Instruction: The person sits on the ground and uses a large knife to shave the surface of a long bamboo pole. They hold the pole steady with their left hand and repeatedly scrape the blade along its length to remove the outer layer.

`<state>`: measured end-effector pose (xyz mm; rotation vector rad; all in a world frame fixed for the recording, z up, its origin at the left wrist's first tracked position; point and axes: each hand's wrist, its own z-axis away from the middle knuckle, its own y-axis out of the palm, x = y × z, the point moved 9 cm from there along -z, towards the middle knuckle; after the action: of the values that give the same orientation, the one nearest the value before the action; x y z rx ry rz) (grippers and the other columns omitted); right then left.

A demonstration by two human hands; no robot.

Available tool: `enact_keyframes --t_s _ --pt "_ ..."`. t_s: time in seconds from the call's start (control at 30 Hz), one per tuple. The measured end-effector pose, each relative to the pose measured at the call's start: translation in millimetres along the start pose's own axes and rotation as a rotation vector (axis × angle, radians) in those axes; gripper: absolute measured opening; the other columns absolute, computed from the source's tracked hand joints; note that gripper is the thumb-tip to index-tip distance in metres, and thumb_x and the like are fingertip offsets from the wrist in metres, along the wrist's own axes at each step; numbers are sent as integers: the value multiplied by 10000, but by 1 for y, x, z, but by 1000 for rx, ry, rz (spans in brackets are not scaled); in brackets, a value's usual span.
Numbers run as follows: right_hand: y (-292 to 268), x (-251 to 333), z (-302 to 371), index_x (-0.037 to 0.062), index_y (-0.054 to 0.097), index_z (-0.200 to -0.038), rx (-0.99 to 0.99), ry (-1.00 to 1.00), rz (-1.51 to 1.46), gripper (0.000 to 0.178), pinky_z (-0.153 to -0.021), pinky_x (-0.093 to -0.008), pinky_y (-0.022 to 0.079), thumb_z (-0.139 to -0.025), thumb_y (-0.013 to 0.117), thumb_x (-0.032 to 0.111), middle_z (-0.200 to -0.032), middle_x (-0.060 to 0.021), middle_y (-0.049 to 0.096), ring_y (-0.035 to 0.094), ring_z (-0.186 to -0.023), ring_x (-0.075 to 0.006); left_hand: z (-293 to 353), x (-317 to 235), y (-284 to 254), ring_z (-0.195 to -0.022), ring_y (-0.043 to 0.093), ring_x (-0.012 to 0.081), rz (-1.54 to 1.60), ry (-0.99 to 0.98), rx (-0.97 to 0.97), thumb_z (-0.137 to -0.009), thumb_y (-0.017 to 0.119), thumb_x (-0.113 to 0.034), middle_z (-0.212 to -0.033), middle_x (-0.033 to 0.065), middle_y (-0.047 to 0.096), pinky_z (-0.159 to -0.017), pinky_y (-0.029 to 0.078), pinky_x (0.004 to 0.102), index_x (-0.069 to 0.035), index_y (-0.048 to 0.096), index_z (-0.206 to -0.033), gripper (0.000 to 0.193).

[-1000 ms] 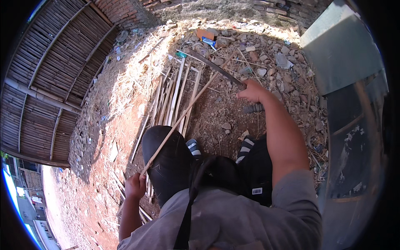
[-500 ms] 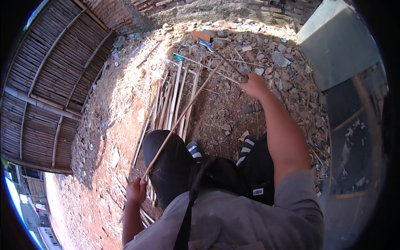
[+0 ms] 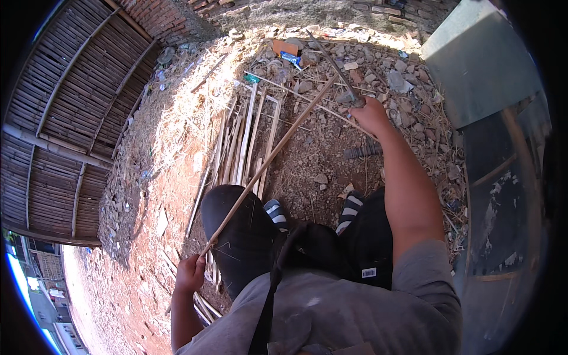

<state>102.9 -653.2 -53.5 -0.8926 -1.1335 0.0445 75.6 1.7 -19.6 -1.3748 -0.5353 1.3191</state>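
At the lower left, my left hand [image 3: 190, 273] is closed around the near end of a long bamboo strip [image 3: 269, 158]. The strip slants over my left thigh, its far end reaching up to near the other hand. My right hand [image 3: 371, 116], arm stretched forward, grips the handle of a machete [image 3: 332, 64]. Its long dark blade points away and to the left, above the rubble. Blade and strip look close at the strip's far end; whether they touch I cannot tell. On the ground beyond my left knee lie several pale bamboo strips [image 3: 247, 137].
A bamboo-slat wall [image 3: 65, 94] stands at left and a brick wall [image 3: 307, 16] at the back. Grey panels [image 3: 482, 71] rise on the right. Stones and straw cover the ground, with a blue wrapper [image 3: 290, 59] and a ribbed dark piece [image 3: 362, 152] among them.
My right hand has moved slightly right with the machete, whose blade has swung to point farther away. The strip's far end has shifted right and farther off. My left hand has barely moved.
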Motion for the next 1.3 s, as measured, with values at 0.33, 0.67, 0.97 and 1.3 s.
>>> enact_keyframes --t_s 0.33,0.67,0.97,1.3 --pt "4 35 16 1 631 -1236 -4 -184 -67 649 -862 -435 536 -828 761 488 -1058 -200 712 697 -979 -332 7 26 44 -548 384 80 605 -293 281 -1038 407 -604 -616 -53 410 -512 306 278 -117 524 -780 564" --pt "90 132 96 67 655 -1070 410 -601 556 303 -788 -464 544 -826 706 237 -921 -152 707 692 -893 -349 5 30 52 -592 446 111 586 -376 310 -1074 400 -512 -649 -10 502 -557 372 305 -71 564 -776 557" --pt "96 100 61 97 665 -999 264 -453 374 222 -764 -485 554 -801 667 199 -877 -135 705 692 -865 -358 3 6 39 -610 484 129 428 -446 300 -1073 399 -514 -641 17 531 -575 407 321 -43 565 -746 597" --pt "80 90 45 98 666 -1015 135 -369 292 218 -729 -510 535 -821 669 197 -772 -156 670 674 -786 -387 -6 3 31 -648 489 124 330 -265 230 -1070 398 -518 -677 20 549 -613 419 324 -17 599 -805 602"
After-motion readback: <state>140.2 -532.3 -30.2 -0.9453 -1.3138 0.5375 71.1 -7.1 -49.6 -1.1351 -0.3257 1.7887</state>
